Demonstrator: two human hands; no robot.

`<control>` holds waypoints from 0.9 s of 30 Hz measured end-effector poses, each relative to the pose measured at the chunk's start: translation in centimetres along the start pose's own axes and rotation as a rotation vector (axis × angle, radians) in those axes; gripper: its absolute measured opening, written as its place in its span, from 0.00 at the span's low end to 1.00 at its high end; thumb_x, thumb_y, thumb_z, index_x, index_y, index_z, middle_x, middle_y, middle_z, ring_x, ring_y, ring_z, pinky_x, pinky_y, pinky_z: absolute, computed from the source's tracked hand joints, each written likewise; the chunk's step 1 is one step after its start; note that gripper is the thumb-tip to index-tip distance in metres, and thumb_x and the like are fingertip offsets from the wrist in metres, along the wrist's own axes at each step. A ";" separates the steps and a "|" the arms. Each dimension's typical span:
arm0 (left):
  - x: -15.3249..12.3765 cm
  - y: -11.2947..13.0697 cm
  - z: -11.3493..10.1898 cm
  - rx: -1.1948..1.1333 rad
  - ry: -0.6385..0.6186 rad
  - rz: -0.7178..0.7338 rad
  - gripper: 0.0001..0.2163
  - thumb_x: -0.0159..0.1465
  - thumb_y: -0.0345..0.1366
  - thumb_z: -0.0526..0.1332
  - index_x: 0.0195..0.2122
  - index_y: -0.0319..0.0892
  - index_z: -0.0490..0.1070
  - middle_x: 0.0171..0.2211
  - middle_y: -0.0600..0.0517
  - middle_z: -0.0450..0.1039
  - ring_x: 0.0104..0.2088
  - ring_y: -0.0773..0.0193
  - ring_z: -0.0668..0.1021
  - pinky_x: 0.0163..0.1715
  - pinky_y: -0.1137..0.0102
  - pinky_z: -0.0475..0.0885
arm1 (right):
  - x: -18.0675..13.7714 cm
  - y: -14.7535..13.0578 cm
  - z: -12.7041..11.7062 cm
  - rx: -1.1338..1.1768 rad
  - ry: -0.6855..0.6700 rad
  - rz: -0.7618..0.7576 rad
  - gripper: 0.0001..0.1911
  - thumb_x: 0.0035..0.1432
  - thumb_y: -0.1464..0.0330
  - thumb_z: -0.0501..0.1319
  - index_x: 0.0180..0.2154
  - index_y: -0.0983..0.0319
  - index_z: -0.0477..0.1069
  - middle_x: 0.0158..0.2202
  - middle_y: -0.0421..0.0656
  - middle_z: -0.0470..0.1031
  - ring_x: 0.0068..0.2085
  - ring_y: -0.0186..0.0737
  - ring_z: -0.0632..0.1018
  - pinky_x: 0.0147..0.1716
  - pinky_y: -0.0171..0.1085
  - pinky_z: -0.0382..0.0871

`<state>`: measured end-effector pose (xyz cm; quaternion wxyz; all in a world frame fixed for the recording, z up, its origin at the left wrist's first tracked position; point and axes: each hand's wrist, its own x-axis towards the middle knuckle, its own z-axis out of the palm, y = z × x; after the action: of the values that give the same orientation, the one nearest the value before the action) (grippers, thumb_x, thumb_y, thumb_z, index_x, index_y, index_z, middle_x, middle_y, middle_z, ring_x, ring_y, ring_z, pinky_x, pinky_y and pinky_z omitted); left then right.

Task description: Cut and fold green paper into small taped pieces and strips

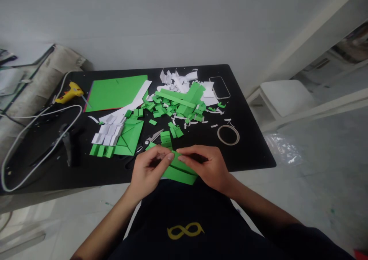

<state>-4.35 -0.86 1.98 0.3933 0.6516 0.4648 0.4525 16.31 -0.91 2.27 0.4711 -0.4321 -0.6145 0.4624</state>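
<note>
Near the table's front edge, a strip of green paper (179,175) lies between my hands. My left hand (151,167) pinches its upper left end with thumb and forefinger. The thumb and forefinger of my right hand (205,164) close on the same paper a little to the right. Just beyond them are small folded green pieces (166,137). Scissors (155,136) with dark handles lie open beside my left hand, their handles partly hidden. Farther left sits a green paper panel (130,137) with rows of folded white pieces (107,131) on it.
Green and white paper scraps (178,99) heap at the table's middle back. Green sheets (120,91), a yellow glue gun (70,92), a white cable (77,110) and a black-handled tool (67,145) lie left. A phone (220,87) and a tape ring (228,134) lie right.
</note>
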 end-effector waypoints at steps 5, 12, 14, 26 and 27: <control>-0.4 -0.5 -0.1 -0.014 0.147 -0.001 0.06 0.69 0.34 0.68 0.33 0.42 0.78 0.24 0.56 0.72 0.24 0.70 0.71 0.23 0.76 0.67 | -0.2 0.3 -0.9 0.070 0.050 0.139 0.07 0.59 0.66 0.75 0.41 0.57 0.85 0.37 0.41 0.87 0.39 0.41 0.87 0.39 0.38 0.83; -0.6 -0.9 -0.5 0.010 0.196 0.027 0.06 0.68 0.35 0.69 0.33 0.42 0.79 0.25 0.55 0.74 0.24 0.69 0.72 0.23 0.75 0.67 | -0.6 0.7 -2.3 0.048 -0.043 0.167 0.10 0.57 0.65 0.76 0.34 0.59 0.77 0.34 0.40 0.82 0.36 0.38 0.83 0.37 0.36 0.81; -0.7 -0.9 -0.7 0.033 0.185 0.054 0.05 0.68 0.34 0.68 0.34 0.42 0.79 0.26 0.55 0.75 0.25 0.69 0.74 0.25 0.75 0.69 | -0.4 0.6 -2.7 0.019 -0.086 0.181 0.11 0.56 0.64 0.77 0.34 0.59 0.76 0.33 0.39 0.81 0.34 0.37 0.82 0.35 0.35 0.79; -0.7 -1.1 -0.8 0.088 0.207 0.110 0.03 0.68 0.31 0.68 0.35 0.42 0.79 0.28 0.55 0.77 0.27 0.68 0.77 0.28 0.75 0.72 | -0.5 0.7 -2.7 0.063 -0.005 0.196 0.12 0.58 0.60 0.76 0.34 0.59 0.78 0.34 0.41 0.84 0.36 0.39 0.85 0.37 0.37 0.82; -0.7 -1.2 -0.8 0.083 0.223 0.100 0.03 0.68 0.31 0.68 0.35 0.42 0.79 0.27 0.55 0.77 0.27 0.68 0.76 0.28 0.75 0.71 | -0.6 0.9 -2.5 0.079 0.027 0.199 0.13 0.58 0.60 0.77 0.35 0.59 0.78 0.34 0.41 0.84 0.36 0.39 0.85 0.37 0.37 0.82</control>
<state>-5.50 -1.18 0.94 0.2887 0.6354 0.4910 0.5214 18.98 -0.93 1.65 0.4479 -0.4784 -0.5432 0.5249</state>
